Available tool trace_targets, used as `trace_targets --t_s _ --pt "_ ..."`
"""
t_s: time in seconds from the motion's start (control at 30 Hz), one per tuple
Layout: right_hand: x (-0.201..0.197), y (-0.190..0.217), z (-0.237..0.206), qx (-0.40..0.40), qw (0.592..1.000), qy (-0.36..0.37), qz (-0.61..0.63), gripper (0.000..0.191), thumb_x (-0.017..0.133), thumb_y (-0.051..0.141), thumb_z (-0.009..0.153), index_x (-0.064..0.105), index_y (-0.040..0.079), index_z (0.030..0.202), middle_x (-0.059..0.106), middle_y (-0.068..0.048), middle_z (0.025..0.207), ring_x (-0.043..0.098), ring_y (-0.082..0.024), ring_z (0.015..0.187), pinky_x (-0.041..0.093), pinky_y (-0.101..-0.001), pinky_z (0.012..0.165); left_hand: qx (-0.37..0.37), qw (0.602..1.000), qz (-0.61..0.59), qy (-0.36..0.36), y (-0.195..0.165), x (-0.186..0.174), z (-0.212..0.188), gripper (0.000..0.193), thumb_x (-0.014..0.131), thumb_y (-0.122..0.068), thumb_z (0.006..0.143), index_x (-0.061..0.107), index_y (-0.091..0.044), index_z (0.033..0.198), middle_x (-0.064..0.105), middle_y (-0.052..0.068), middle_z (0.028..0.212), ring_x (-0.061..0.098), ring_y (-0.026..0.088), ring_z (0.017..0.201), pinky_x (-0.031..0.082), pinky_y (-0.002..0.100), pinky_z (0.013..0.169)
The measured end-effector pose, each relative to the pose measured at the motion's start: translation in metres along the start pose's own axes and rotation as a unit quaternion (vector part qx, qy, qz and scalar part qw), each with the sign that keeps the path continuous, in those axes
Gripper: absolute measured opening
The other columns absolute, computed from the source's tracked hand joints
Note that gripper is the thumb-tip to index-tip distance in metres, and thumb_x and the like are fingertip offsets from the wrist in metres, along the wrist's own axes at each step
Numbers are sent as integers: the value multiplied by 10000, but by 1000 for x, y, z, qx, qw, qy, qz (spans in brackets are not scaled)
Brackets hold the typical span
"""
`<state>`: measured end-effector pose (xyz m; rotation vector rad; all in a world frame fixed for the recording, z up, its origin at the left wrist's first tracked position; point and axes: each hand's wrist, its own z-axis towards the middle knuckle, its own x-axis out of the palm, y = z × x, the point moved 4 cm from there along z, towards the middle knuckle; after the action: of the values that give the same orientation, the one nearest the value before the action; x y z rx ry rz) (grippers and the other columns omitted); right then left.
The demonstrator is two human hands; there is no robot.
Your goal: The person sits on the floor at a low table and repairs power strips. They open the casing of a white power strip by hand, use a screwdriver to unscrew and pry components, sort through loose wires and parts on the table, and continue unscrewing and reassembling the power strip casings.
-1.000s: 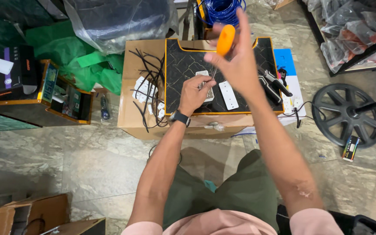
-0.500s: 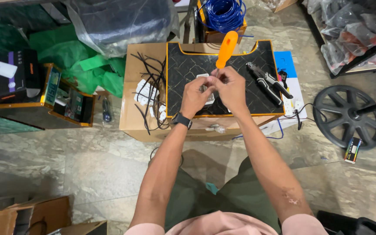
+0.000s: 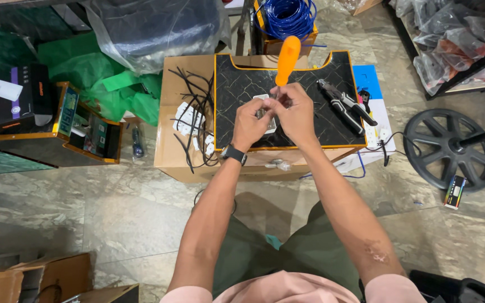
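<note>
Cardboard box [image 3: 169, 120] on marble floor [image 3: 85, 213], topped by black mat with orange edge [image 3: 237, 90]. On the mat: black crimping pliers [image 3: 343, 104]. On the cardboard beside the mat: black cable ties [image 3: 195, 112] and small white parts [image 3: 189, 118].

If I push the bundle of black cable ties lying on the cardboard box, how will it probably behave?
The black cable ties look thin and bent in loose curves, so they are probably light and floppy. They lie tangled over each other, so a push would likely drag several together instead of one. Some hang over the edge of the cardboard box, so they might slip to the floor.
</note>
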<state>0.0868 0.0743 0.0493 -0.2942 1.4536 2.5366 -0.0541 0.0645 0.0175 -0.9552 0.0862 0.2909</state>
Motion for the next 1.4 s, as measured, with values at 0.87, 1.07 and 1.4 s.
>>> trace_targets --t_s 0.87,1.07,1.4 --pt "-6 -8 5 57 995 6 76 282 762 -1 924 684 -15 1195 765 -81 981 672 -71 879 561 -244 840 -72 984 -158 28 10 -8 2 240 572 -143 987 744 2 1070 781 115 970 748 181 921 562 280 826" --pt "-2 -3 5 11 994 56 92 278 576 -39 1033 603 -7 1308 755 -70 1122 690 -74 1038 549 -242 935 -38 990 -134 37 11 -7 0 270 547 -121 953 744 38 1044 777 145 974 745 204 899 560 296 814" --pt "1 -12 4 34 990 37 130 174 713 -56 964 654 -48 1128 700 -65 1083 671 -92 873 589 -274 766 -44 993 -106 35 5 -9 2 266 543 -126 965 739 52 997 771 166 932 761 230 862 562 315 785"
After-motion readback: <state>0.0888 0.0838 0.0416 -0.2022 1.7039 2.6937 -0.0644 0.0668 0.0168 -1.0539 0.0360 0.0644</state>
